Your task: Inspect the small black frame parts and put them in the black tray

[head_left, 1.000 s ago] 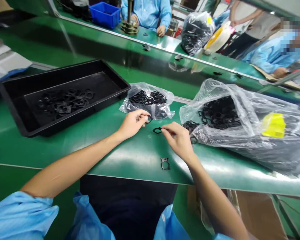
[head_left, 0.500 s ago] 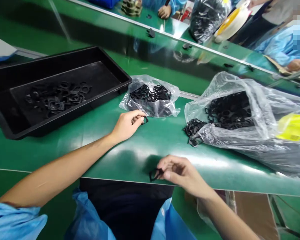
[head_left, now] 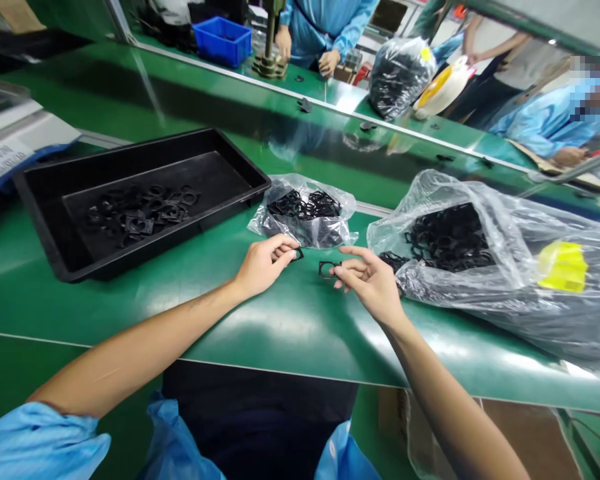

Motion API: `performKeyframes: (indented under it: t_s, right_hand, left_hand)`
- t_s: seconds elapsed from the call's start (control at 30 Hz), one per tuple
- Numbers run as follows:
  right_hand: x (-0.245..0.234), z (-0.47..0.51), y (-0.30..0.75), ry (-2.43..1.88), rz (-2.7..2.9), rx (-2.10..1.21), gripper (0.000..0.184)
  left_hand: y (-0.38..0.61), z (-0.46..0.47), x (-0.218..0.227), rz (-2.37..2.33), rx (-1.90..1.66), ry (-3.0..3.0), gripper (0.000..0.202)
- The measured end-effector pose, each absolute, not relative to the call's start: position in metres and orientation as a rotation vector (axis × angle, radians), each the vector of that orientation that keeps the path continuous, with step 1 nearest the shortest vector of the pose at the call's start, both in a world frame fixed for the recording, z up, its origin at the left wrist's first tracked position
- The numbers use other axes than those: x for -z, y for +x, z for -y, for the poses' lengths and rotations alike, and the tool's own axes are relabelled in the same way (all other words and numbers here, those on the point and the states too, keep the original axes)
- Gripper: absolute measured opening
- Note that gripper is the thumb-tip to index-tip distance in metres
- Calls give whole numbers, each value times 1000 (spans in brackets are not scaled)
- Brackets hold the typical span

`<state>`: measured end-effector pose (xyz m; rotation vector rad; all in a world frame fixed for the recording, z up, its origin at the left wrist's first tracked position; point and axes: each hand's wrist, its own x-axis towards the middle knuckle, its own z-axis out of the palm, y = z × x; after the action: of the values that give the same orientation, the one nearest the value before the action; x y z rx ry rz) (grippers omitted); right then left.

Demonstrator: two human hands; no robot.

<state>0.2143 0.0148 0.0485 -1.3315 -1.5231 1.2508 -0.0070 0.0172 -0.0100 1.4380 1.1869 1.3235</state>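
Between its thumb and fingers my left hand (head_left: 270,263) pinches a small black part (head_left: 298,253), mostly covered by the fingertips. To the right, my right hand (head_left: 370,279) grips a thin black square frame (head_left: 326,269) with a round opening, raised a little over the green table. The two pieces are close but apart. Just behind my hands lies a small clear bag (head_left: 307,233) of black rings. A large clear bag (head_left: 480,293) with many black frames spilling from its mouth lies beside my right hand.
A black tray (head_left: 180,260) holding a heap of black frames stands at the left. Across a raised divider, a blue bin (head_left: 223,41), a filled bag (head_left: 400,77) and co-workers in blue sleeves occupy another bench. A white box (head_left: 15,147) is at far left.
My right hand has moved up and away from the table's front edge, bringing its black frame close to my left hand. My left hand stays nearly in place, while the view has tilted upward.
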Motion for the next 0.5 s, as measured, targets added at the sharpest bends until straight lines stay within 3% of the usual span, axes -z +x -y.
performKeyframes:
  t_s: [0.17, 0.33, 0.5]
  right_hand:
    - [-39, -28, 193, -1274, 1587, -1203, 41]
    - [-24, -22, 196, -1204, 1880, -739, 20]
    - [-17, -2, 206, -1088, 1994, -674, 19]
  left_hand:
    - [-7, -21, 9, -1183, -1352, 1393, 10]
    - [-5, -16, 10, -1176, -1265, 1302, 17]
    - [3, -1, 6, -1104, -1049, 1177, 31]
